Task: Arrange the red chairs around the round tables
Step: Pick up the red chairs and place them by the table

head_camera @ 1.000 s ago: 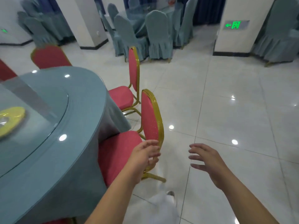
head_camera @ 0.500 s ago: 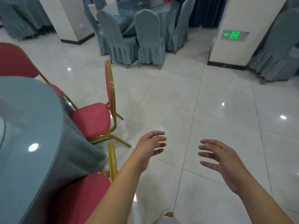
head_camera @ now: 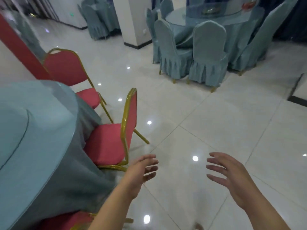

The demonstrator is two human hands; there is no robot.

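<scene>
My left hand and right hand are empty, fingers loosely spread; three red chairs ring this round table, the rest unseen.

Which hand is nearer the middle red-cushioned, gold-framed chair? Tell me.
Left. The left hand hovers just beside the base of the red-cushioned, gold-framed chair, not touching; the right hand is farther right, over the white floor tiles.

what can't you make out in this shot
Head view:
- Third red chair: cut off by the bottom edge.
- Round table: its far side lies beyond the left edge.
- Middle red chair: front legs hidden by the tablecloth.
- Dishes on far table: blurred, too small.
</scene>
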